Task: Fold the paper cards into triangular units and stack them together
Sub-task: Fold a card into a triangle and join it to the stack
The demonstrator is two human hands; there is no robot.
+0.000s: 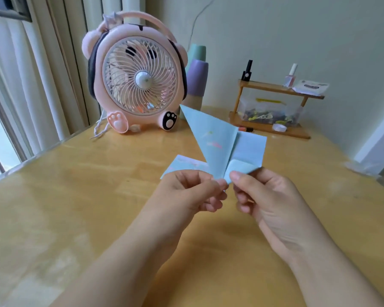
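Both hands meet above the middle of the wooden desk [75, 196], holding one light blue paper card [217, 138] up in the air, clear of the surface. The left hand [186, 191] pinches the card's lower tip between thumb and curled fingers. The right hand [266, 196] pinches a small folded-over corner flap just beside that tip, its thumb on top of the flap. The card is partly folded: a long triangular flap with faint pink and yellow print rises from the hands and points up and away, toward the fan. A squarer plain blue part spreads out to the right of that flap, and a narrower printed part juts out to the left, behind the left hand's knuckles.

Behind the card, at the back of the desk, stands a pink bear-shaped desk fan [138, 78] with a white grille and paw-print feet. Just right of the fan are a purple cylinder [196, 77] and a green one [196, 52] behind it. Further right of the fan sits a small wooden rack [273, 107] carrying two nail polish bottles, a packet and a clear box of small items.
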